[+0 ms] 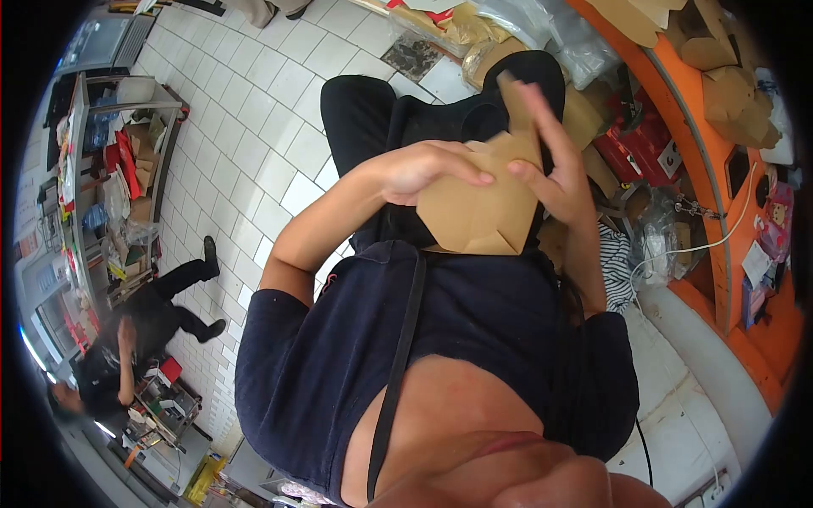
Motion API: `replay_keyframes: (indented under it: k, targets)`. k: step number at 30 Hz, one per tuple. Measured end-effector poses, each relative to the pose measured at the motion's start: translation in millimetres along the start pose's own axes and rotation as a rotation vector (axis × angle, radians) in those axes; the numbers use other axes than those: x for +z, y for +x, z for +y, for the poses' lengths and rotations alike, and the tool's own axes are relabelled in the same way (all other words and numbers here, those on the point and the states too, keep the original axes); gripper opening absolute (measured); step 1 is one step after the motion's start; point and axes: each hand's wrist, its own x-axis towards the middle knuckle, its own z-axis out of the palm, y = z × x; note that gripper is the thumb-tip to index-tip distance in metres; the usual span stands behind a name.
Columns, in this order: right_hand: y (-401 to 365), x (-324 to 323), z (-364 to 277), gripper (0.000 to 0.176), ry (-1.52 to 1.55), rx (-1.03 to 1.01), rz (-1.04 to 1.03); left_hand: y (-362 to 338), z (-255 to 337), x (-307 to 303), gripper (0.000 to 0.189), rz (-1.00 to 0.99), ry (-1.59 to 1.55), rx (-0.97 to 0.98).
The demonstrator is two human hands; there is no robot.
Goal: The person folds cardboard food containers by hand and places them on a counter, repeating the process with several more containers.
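A brown kraft paper takeout box, partly folded, lies in my lap against the dark trousers. My left hand grips its left side, with the thumb across the paper and the other fingers hidden underneath. On the other side, my right hand has its thumb on the box and its fingers stretched along a raised flap. The fingertips and flap are slightly blurred. The underside of the box is out of sight.
More kraft boxes sit on an orange counter at the right, near a phone and a white cable. Plastic bags lie ahead. Across the tiled floor, a person in dark clothes is beside loaded shelves.
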Motion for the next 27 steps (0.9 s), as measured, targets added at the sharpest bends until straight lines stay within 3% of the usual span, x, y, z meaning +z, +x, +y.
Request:
replay_keyframes:
  k: [1,3,4,6,7,8,10,11,13,15,19,21,25,27]
  targets:
    - [-1.1,-4.3,2.0,0.062,0.000,-0.001,-0.002,4.1,0.4,1.8,0.040,-0.066,-0.060,-0.030]
    - [-2.5,-8.4,4.6,0.046,0.243,0.149,-0.464,16.5,-11.0,-5.5,0.046,-0.216,-0.204,-0.010]
    - [-6.2,-6.9,3.1,0.046,0.243,0.149,-0.463,15.8,-17.0,-7.4,0.046,-0.216,-0.203,-0.010]
    - [-21.3,-2.2,-0.7,0.040,0.221,0.186,-0.095,7.7,-32.7,-5.3,0.050,-0.435,-0.692,0.059]
    - [-26.2,-3.9,2.3,0.040,0.219,0.196,-0.098,5.5,-40.1,-1.5,0.054,-0.524,-0.762,0.161]
    - [-32.5,-7.2,6.2,0.039,0.087,0.136,-0.064,2.7,-45.9,4.0,0.054,-0.526,-0.772,0.154]
    - [-38.9,-7.8,4.8,0.038,-0.036,0.096,-0.029,-7.0,-45.8,19.0,0.058,0.012,-0.136,0.054]
    - [-38.7,-7.6,2.3,0.036,-0.003,0.111,0.010,-6.6,-40.6,22.1,0.058,0.051,-0.058,0.024]
    - [-43.4,-2.0,5.6,0.034,0.033,0.130,0.055,-5.1,-38.3,18.6,0.057,0.030,-0.085,0.021]
    - [-51.9,6.6,17.7,0.026,0.352,0.153,0.208,-5.6,-31.6,20.5,0.053,0.005,-0.105,0.027]
    - [-50.4,-2.6,29.8,0.019,0.252,-0.046,0.166,7.1,-37.2,11.1,0.055,-0.031,-0.063,-0.058]
    - [-49.5,-9.7,31.6,0.021,0.093,-0.187,0.062,10.8,-36.7,13.4,0.058,-0.073,-0.190,-0.020]
    - [-49.3,-1.5,23.5,0.022,0.036,-0.221,0.124,9.4,-35.5,15.0,0.056,-0.069,-0.263,-0.025]
    - [-49.0,-4.6,7.1,0.030,0.118,-0.107,0.022,6.8,-39.2,13.2,0.056,-0.107,-0.367,0.079]
